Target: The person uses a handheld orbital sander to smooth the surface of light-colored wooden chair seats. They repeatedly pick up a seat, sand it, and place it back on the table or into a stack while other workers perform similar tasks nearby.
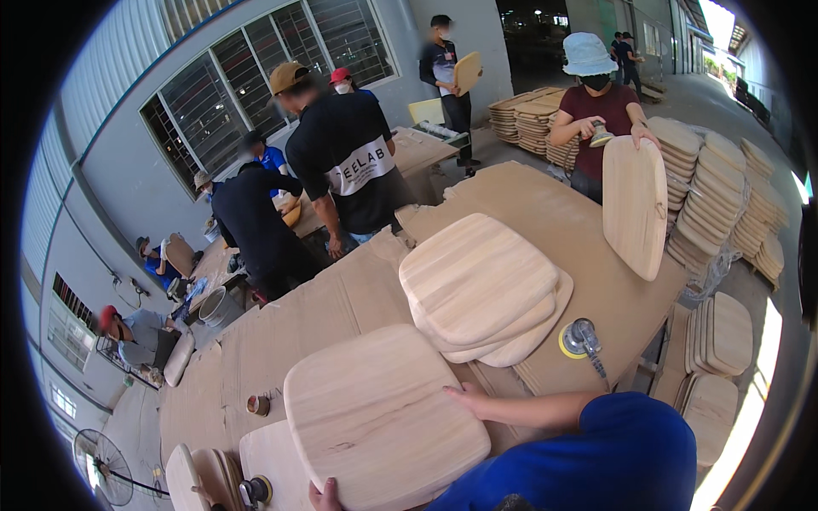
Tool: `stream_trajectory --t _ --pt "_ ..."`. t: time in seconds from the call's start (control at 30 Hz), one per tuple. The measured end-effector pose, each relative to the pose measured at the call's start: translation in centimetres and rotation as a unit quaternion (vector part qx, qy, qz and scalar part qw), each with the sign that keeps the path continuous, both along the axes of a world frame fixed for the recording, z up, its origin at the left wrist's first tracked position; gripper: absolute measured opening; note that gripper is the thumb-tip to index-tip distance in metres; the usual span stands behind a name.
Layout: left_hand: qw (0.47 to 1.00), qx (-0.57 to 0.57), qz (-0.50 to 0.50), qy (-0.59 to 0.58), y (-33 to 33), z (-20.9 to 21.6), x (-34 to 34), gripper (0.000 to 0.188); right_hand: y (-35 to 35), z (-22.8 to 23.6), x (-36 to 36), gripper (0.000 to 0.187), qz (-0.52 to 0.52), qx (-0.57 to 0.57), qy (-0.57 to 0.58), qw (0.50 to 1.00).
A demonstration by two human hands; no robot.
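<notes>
A large pale wooden board (pixel 383 417) with rounded corners and a dark grain mark is tilted up in front of me. My left hand (pixel 324 496) grips its near lower edge, the fingertips showing at the rim. On its right edge, my right hand (pixel 467 399) is closed with the thumb lying on the face. Beneath and to the left, another light board (pixel 274 456) lies partly covered. Just beyond is a stack of similar boards (pixel 477 277) on the cardboard-covered table. A round orbital sander (pixel 581 339) with a yellow-edged pad rests right of that stack.
A small brown tin (pixel 258 404) and a second sander (pixel 256 490) are at the left, beside upright boards (pixel 189 481). Across the table a person (pixel 596 119) holds a board (pixel 635 209) and a sander. Stacked boards (pixel 703 196) stand at the right; other people work behind.
</notes>
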State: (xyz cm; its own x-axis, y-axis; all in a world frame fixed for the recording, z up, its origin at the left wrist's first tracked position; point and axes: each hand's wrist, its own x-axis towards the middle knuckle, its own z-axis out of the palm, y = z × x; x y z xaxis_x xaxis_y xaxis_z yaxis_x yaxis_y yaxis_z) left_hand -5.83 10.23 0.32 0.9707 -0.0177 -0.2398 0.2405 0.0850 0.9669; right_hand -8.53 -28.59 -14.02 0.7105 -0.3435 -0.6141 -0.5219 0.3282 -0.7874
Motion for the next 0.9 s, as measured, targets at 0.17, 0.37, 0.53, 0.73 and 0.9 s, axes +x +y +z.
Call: stream_trajectory --t 0.17,0.37,0.53,0.73,0.9 --pt "0.932 0.282 -0.035 -0.226 1.7 8.6 1.5 0.049 9.0 -5.4 2.3 0.102 0.203 0.285 -0.022 0.937" --pt "0.885 0.35 -0.144 -0.27 -1.4 13.1 2.7 0.051 7.4 -2.7 6.6 0.045 0.547 0.051 0.054 0.834" --pt "0.874 0.352 -0.107 -0.319 -1.3 12.7 2.5 0.044 0.8 7.2 12.2 0.014 0.071 -0.154 -0.256 0.952" --pt "0.884 0.347 -0.115 -0.29 -1.3 12.5 1.5 0.048 0.6 19.2 14.6 0.057 0.055 -0.293 -0.455 0.839" --pt "0.871 0.363 -0.105 -0.315 -1.6 12.7 0.3 0.04 3.3 22.2 16.8 0.05 0.185 -0.289 -0.474 0.811"
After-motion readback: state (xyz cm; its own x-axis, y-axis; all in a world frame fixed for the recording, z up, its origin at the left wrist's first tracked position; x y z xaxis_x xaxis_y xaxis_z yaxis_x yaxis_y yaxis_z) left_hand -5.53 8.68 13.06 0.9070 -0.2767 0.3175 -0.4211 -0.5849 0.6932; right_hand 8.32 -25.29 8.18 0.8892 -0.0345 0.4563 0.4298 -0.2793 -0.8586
